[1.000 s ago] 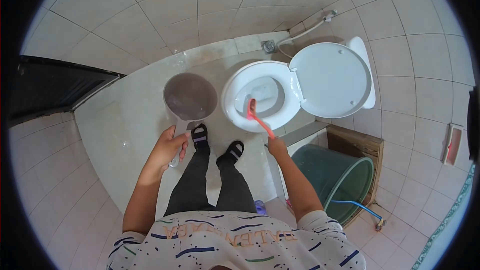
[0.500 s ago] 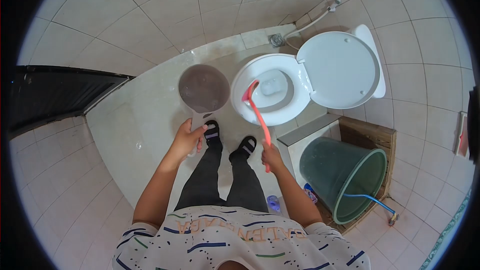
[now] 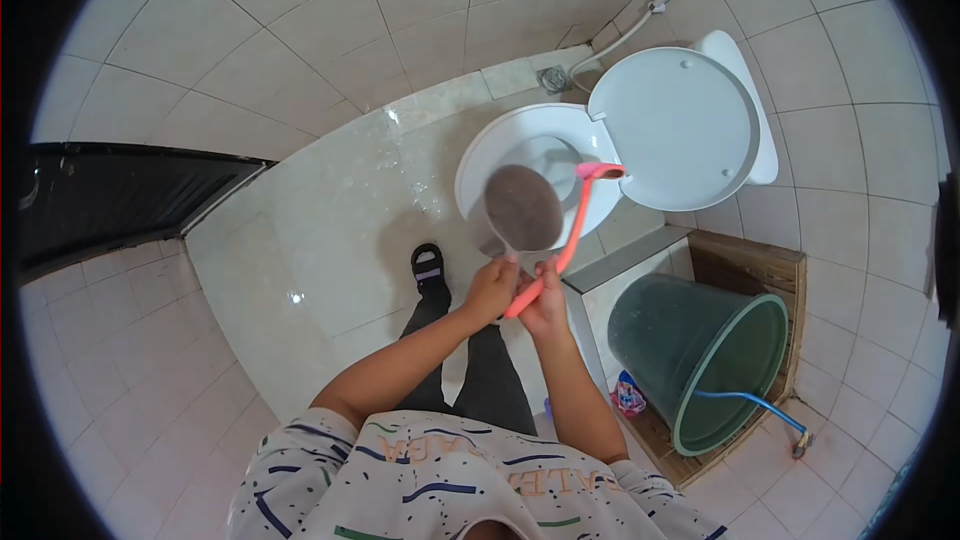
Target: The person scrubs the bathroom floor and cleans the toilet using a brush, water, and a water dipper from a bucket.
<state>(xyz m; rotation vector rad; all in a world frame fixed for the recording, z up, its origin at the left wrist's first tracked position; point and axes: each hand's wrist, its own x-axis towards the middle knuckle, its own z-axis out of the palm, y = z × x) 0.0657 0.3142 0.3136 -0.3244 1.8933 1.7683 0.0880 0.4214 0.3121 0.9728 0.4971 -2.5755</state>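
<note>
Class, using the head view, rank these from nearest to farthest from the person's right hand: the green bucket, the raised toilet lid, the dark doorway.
From the right hand:
1. Green bucket, just to its right.
2. Raised toilet lid, up ahead on the right.
3. Dark doorway, far across on the left.

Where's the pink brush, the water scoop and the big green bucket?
pink toilet brush [image 3: 572,225]: head view, on its curved handle.
water scoop [image 3: 522,208]: head view, inside its bowl.
green bucket [image 3: 735,388]: head view, on its rim.
</note>
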